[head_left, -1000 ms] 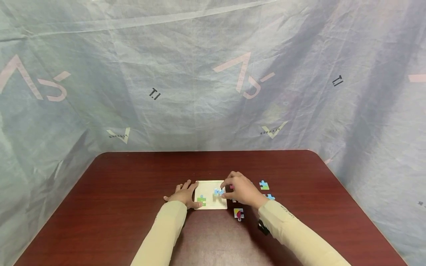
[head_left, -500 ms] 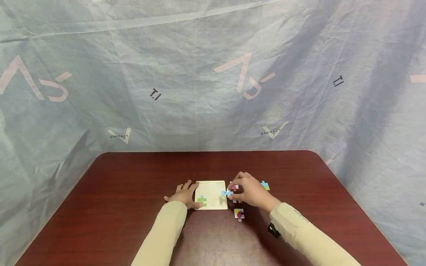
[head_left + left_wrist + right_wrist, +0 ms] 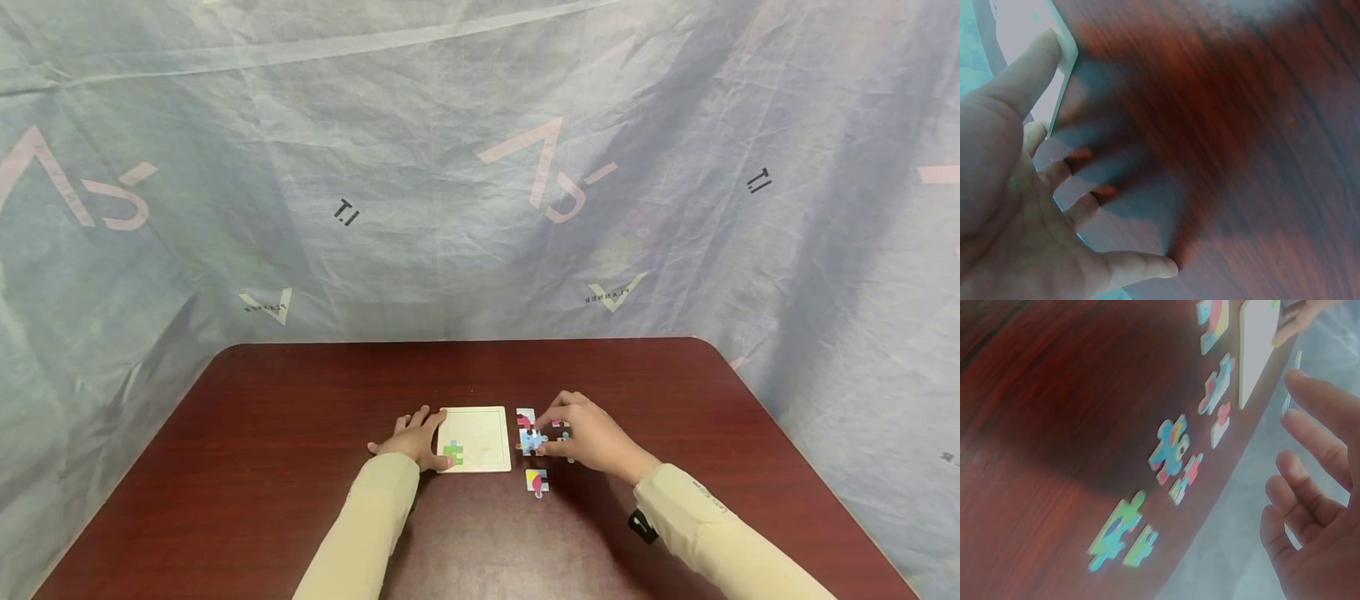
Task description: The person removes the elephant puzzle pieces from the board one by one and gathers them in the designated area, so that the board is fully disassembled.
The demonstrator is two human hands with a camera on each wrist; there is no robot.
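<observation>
A pale, shallow puzzle tray [image 3: 487,427] lies on the table, with a green puzzle piece [image 3: 453,453] in its near left corner. My left hand [image 3: 407,439] rests at the tray's left side, fingers spread; in the left wrist view its thumb [image 3: 1035,62] lies on the tray's corner. Just right of the tray, my right hand [image 3: 592,435] pinches a light blue puzzle piece [image 3: 531,442] between thumb and fingers. That piece shows as a thin edge in the right wrist view, held above the table. Below it and behind the hand lie other pieces.
Several loose puzzle pieces lie right of the tray, among them a yellow and pink piece [image 3: 537,481] nearest me and a blue one with an eye [image 3: 1171,450]. A grey printed cloth [image 3: 450,208] hangs behind the table [image 3: 300,392]. A black device [image 3: 642,527] sits under the right sleeve.
My right hand has drawn back rightward from over the tray, carrying the light blue puzzle piece off it to the tray's right side. The left hand stays in place.
</observation>
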